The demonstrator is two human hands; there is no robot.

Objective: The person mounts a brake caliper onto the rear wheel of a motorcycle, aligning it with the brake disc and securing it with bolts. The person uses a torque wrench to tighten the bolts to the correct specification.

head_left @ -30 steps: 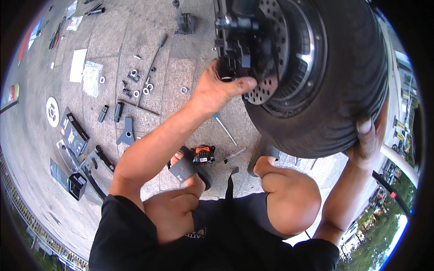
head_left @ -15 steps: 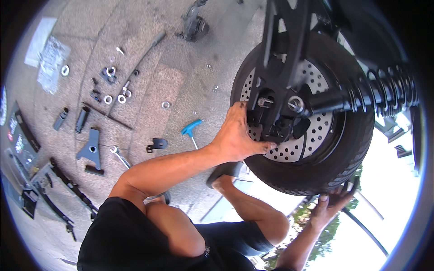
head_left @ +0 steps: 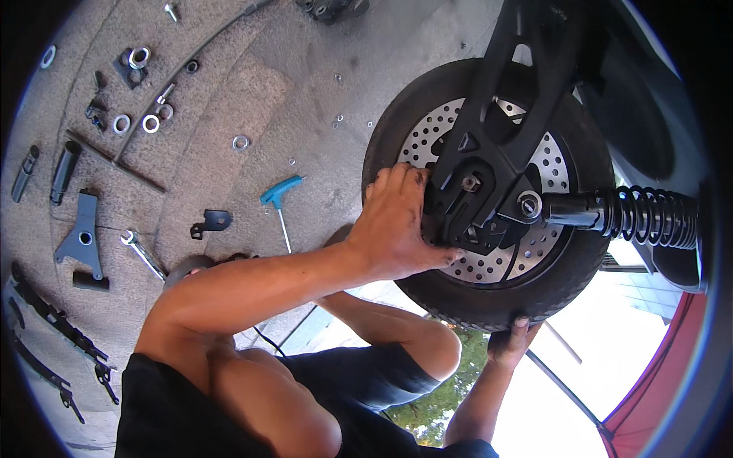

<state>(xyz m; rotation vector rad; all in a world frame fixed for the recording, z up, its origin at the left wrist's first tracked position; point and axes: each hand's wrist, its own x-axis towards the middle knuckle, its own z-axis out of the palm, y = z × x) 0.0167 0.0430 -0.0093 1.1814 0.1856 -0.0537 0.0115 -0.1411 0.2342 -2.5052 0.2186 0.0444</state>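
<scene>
We've got our left hand (head_left: 389, 227) clamped on the black bracket (head_left: 437, 220), swingarm (head_left: 482, 153) stretching far-right, wheel (head_left: 496, 299) mostly right of it, our right hand (head_left: 508, 346) touching its near edge, can't tell if closed.

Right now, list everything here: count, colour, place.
Treaded rubber wheel: one, black, right
Drilled metal disc: one, silver, on wheel
Forked metal frame: one, black, across disc
Coil shock absorber: one, black, far right
T-handled tool: one, blue, centre left
Metal wrench: one, silver, lower left
Three-armed metal bracket: one, grey, left
Round metal rings: at least five, silver, upper left
Other loose parts: several, mostly dark, ground
Fabric sheet: one, red, lower right
Legs: two, bare, bottom
Left hand: one, bare, at frame's end
Right hand: one, bare, at wheel's underside
</scene>
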